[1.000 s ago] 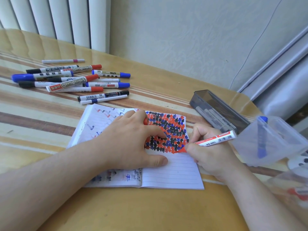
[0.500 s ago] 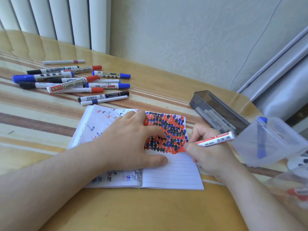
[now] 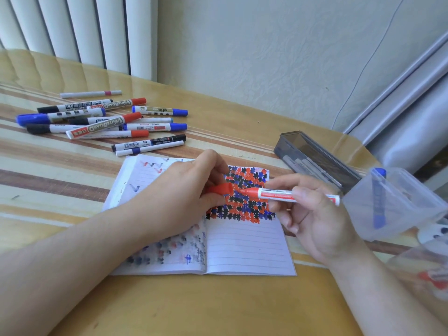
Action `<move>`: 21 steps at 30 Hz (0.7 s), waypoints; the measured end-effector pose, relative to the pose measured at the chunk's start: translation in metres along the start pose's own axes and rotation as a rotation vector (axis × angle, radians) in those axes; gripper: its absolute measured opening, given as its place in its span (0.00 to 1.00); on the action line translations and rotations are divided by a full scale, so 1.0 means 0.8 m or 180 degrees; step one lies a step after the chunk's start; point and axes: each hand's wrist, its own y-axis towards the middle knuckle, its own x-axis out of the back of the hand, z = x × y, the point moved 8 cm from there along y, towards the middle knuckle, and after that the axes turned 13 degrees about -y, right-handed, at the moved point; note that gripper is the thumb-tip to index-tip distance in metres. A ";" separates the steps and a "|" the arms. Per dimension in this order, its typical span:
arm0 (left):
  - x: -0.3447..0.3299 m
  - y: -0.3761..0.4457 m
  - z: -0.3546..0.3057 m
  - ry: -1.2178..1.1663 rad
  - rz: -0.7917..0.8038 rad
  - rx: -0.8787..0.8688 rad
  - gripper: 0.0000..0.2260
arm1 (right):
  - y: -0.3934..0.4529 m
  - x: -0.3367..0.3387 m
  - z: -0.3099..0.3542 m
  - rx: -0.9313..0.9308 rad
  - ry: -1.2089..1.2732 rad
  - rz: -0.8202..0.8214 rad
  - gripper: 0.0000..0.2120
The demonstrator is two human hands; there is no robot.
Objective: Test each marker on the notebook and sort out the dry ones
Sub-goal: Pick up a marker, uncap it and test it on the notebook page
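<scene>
An open lined notebook (image 3: 244,248) lies on the table, its right page partly filled with red, blue and black scribbles. My right hand (image 3: 312,214) holds a red marker (image 3: 286,194) level above the page, its tip pointing left. My left hand (image 3: 184,197) rests on the left page and pinches the red cap (image 3: 220,189), whose mouth nearly meets the marker's tip. A pile of several markers (image 3: 104,122) with red, blue and black caps lies at the far left of the table.
A dark grey box (image 3: 315,158) holding a few markers sits right of the notebook. A clear plastic container (image 3: 397,204) with a blue marker (image 3: 378,197) in it stands at the right edge. A wall and radiator stand behind the table.
My right hand lifted the red marker off the page and turned it level. My left hand brought the red cap out toward its tip.
</scene>
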 end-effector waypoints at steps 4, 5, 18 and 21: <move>-0.001 0.000 -0.003 0.0020 -0.0006 -0.0062 0.18 | 0.002 -0.003 -0.004 0.0002 0.0142 0.0101 0.21; -0.001 0.000 -0.004 0.0033 -0.0004 -0.0083 0.18 | 0.002 -0.005 -0.004 -0.0020 0.0133 0.0138 0.22; -0.002 -0.001 -0.015 0.0131 0.0199 -0.0431 0.06 | -0.001 -0.004 0.004 0.0167 -0.1109 -0.0131 0.05; -0.008 -0.007 -0.029 0.0002 0.0392 -0.0735 0.08 | -0.013 -0.023 0.039 0.1399 -0.2796 -0.0289 0.06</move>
